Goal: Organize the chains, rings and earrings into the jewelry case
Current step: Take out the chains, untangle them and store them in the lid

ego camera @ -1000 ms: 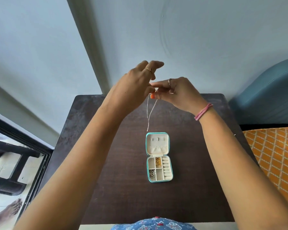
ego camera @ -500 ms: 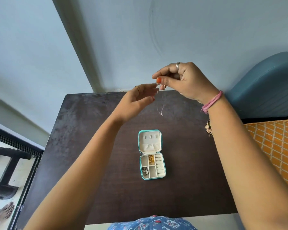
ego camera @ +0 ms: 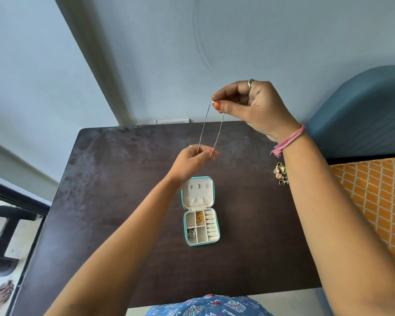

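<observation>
Two hands over dark worktop (ego camera: 123, 201) | open jewelry case (ego camera: 201, 210) lying flat, lid away | silver chain (ego camera: 203, 131) doubled, near-vertical — right hand (ego camera: 255, 108) fingers pinch top, raised | left hand (ego camera: 192, 160) fingers pinch lower ends — above case.

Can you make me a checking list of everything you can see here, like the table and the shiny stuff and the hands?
Surface: dark brown table, mottled near the far edge.
Job's things: thin silver chain stretched doubled between both hands; open jewelry case holding a gold chain and silver piece; earrings pile on the table, right.
Clutter: nothing seen.
Grippers: right hand pinches the chain's top; left hand pinches its lower end.
Cables: nothing seen.
Surroundings: blue wall, blue chair, orange patterned cloth.
</observation>
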A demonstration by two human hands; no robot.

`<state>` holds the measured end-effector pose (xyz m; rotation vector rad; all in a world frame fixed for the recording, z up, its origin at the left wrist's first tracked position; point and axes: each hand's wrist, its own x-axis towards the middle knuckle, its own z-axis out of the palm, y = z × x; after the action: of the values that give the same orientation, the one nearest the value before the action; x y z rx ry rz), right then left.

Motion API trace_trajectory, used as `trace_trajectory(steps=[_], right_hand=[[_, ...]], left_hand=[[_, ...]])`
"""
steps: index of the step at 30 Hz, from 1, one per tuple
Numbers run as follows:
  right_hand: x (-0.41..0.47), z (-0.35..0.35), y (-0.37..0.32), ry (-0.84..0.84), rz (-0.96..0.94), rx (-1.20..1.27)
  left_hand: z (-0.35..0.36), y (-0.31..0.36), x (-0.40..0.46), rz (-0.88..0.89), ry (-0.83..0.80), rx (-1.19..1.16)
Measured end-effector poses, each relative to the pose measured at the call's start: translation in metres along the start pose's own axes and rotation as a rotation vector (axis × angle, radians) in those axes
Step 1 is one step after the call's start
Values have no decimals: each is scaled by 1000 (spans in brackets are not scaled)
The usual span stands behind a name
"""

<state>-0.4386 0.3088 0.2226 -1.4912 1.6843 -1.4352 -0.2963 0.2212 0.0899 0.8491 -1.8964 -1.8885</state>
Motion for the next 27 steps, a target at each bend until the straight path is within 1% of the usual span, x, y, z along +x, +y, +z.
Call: trace_trajectory(steps=[5, 12, 17, 21, 27], right_hand=[[4, -8, 10, 120, 4, 21], [8, -11, 44, 195, 104, -7], [4, -4, 81, 200, 215, -45], [-6, 3, 118, 175, 281, -100], [-41, 15, 183, 155, 440, -224]], left_hand=[[10, -23, -9, -123, 9, -180], [36, -46, -30, -236, 75, -353], [66, -63, -59, -378, 144, -432], [92, -74, -80, -493, 199, -572], [127, -89, -102, -680, 198, -706]])
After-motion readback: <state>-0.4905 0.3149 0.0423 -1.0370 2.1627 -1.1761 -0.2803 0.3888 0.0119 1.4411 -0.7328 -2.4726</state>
